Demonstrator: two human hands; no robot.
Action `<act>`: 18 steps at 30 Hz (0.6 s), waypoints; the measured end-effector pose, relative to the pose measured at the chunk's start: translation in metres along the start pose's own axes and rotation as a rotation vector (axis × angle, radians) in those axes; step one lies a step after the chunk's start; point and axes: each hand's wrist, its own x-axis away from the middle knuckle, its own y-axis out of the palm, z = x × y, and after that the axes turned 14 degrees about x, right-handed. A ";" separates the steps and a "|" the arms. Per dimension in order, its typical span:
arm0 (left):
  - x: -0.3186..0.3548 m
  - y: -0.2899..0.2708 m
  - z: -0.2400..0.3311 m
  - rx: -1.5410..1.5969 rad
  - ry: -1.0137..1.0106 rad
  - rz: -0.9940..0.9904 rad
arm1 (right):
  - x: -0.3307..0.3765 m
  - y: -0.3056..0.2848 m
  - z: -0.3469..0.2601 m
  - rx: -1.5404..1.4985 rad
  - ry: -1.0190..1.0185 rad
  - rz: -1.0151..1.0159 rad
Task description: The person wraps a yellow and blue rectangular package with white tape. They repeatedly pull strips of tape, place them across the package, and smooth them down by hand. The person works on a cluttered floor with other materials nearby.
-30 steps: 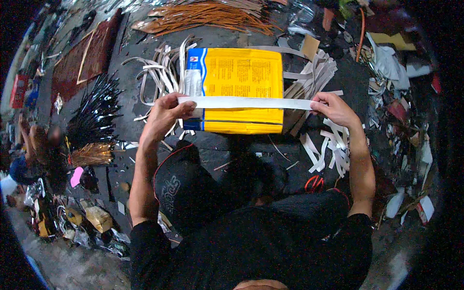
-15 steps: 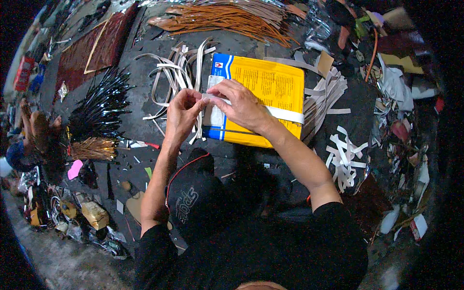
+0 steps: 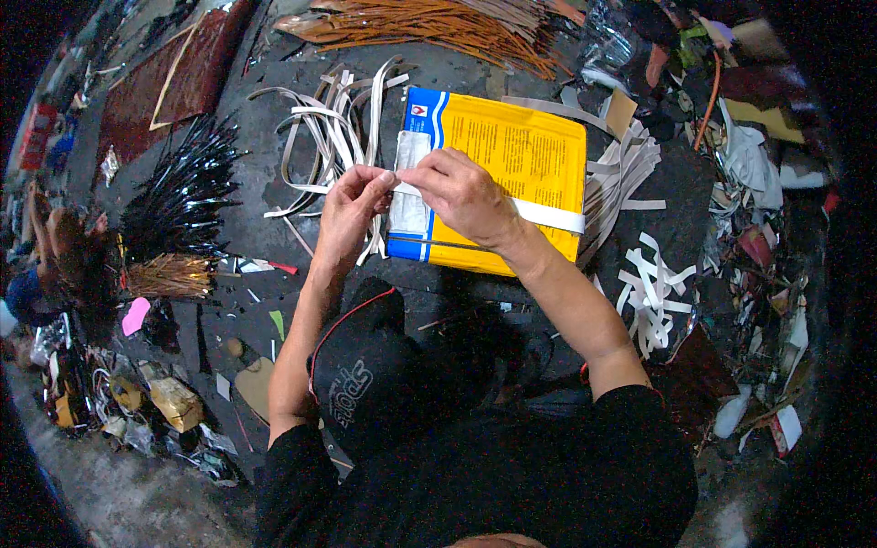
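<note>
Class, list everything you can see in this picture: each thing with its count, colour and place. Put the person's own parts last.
Packet: one, yellow with a blue edge, centre of the dark mat.
Strip: one, white, across the packet, pinched at its left end.
Loose strips: many, white, left and right of the packet.
Brown bundle: one, orange-brown, top.
Black sticks: one fan, black, left.
Cap: one, black, below the packet.
Scraps: many, mixed colours, right edge.
Left hand: on the strip's end.
Right hand: on the strip's end.

Left hand (image 3: pixel 352 203) and right hand (image 3: pixel 459 186) close together, fingertips pinched, forearms extended.
</note>
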 end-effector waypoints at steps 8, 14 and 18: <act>0.001 0.010 -0.001 0.023 -0.033 0.092 | 0.000 0.010 -0.010 0.001 0.106 0.074; 0.012 0.004 -0.005 -0.086 0.113 0.070 | -0.002 0.006 -0.011 0.054 0.119 0.074; 0.007 0.005 -0.005 -0.168 0.129 0.079 | -0.003 0.008 -0.008 0.027 0.119 0.051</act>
